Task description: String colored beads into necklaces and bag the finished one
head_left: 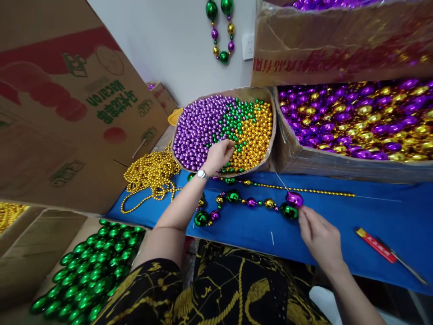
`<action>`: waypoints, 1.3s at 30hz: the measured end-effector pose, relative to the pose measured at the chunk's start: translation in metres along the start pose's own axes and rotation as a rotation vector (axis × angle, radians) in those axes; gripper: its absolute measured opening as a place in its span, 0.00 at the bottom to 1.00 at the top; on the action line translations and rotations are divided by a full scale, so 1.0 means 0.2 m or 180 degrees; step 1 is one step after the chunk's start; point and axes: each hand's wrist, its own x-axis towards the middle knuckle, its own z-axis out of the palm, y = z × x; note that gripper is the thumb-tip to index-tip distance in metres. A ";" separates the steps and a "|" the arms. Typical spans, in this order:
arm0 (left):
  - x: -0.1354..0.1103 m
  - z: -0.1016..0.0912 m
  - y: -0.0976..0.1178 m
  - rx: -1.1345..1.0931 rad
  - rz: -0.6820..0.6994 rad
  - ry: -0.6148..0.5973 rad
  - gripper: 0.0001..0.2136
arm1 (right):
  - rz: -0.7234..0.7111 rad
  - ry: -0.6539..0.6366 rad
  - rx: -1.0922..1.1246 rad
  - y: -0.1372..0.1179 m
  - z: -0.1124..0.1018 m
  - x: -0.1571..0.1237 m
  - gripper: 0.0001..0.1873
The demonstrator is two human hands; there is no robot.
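My left hand, with a watch on its wrist, reaches over a box of small beads, purple, green and gold. Its fingers are curled together among the green and gold beads; what they hold, if anything, is hidden. On the blue cloth, my right hand pinches the end of a bead string by a large shiny purple bead. A large green bead sits right beside it. The bead string trails leftward in green, purple and gold, and a thin thread rises from the purple bead.
Gold bead chains lie heaped at left beside a tall carton. Big green beads fill a lower box. Purple and gold beads fill a box at right. A red-and-yellow packet and a thin tool lie on the cloth.
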 end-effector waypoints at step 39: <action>0.23 0.20 0.05 0.1402 -0.0080 -0.0914 0.16 | 0.0258 -0.0123 0.0222 -0.01 0.02 -0.04 0.11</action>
